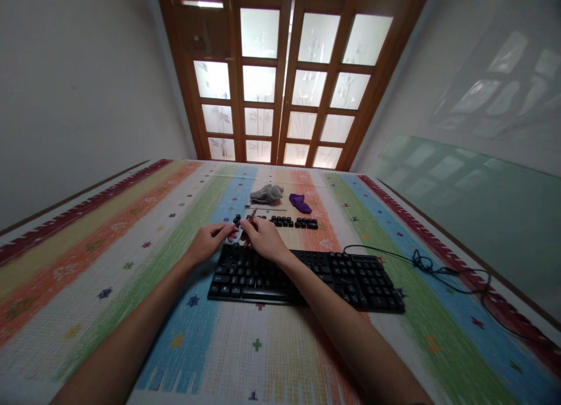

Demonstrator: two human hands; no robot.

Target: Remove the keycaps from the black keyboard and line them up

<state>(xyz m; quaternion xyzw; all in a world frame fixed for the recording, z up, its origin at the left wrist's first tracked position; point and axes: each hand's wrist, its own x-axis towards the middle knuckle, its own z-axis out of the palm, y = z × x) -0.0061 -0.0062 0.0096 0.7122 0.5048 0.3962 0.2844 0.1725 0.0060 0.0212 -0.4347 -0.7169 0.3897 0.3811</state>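
A black keyboard [346,278] lies on the striped tablecloth, with my right forearm crossing over it. Just beyond its upper left edge, my left hand [213,240] is pinched around a small black keycap [237,219]. Close beside it, my right hand [266,239] is closed on a thin metal tool [253,214], which looks like tweezers; its lower part is hidden by the fingers. Loose black keycaps [284,221] stand in a row behind the keyboard, partly covered by my right hand.
Behind the keycaps lie a thin rod [269,210], a crumpled grey cloth [266,193] and a purple cloth [300,203]. The keyboard's black cable [432,267] coils to the right. A glass panel [464,186] stands along the right side, with wooden doors [283,113] ahead.
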